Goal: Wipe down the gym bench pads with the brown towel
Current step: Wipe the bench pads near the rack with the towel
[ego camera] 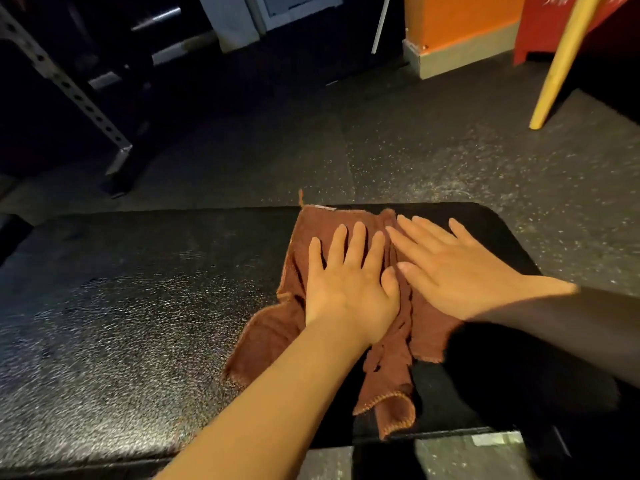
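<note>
At the near edge of the view, a strip of grey metal frame (498, 439) shows just below the black bench pad (121, 306), with speckled flooring beneath it. The pad runs across the view from left to right, its textured vinyl surface glinting on the left and its rounded end lying at the right. The brown towel (388, 362) lies rumpled on the right part of the pad, its orange-stitched hem folded over near the pad's near edge and its far edge reaching the pad's far edge, where 1 loose corner sticks up.

Both of the person's hands lie on the towel, side by side. The left hand (349, 282) presses flat on the towel's left half, its 4 fingers straight and spread, thumb out to the right, gripping nothing; its bare forearm stretches back to the bottom of the view. The right hand (450, 268) also lies flat with straight, slightly spread fingers aimed to the upper left, palm down on the towel's right half, closing round nothing. Its thumb tip sits just beside the left thumb. A dark sleeve (561, 327) covers the right forearm.

Beyond the pad spreads dark speckled rubber floor (381, 150). Farther left stands a perforated steel upright (65, 84) of a rack. Farther right a yellow pole (561, 60) leans, with an orange pillar (464, 19) and a red cabinet (543, 26) behind.
</note>
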Motion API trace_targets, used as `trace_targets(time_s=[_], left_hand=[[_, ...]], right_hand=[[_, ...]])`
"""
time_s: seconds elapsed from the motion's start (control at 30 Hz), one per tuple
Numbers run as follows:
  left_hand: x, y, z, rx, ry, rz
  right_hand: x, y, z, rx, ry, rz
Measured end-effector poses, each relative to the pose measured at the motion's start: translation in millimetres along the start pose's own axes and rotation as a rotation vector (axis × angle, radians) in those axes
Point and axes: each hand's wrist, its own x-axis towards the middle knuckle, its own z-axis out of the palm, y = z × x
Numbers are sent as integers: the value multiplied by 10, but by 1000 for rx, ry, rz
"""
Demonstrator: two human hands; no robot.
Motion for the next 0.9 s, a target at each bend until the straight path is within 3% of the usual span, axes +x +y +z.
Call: trace_targets(time_s=[0.13,0.27,0.43,0.9], left_hand=[[-369,-67,47,-10,22,-4],[-676,-192,52,-19,34,-22],[-947,-531,-26,15,13,-46],[59,-203,-33,44,-55,-50]], right_hand=[[-194,-212,-49,-67,-13,-110],[-412,-585,-107,-52,35,-104],[-543,-928,51,157,6,-58],[90,57,177,169,107,-19]])
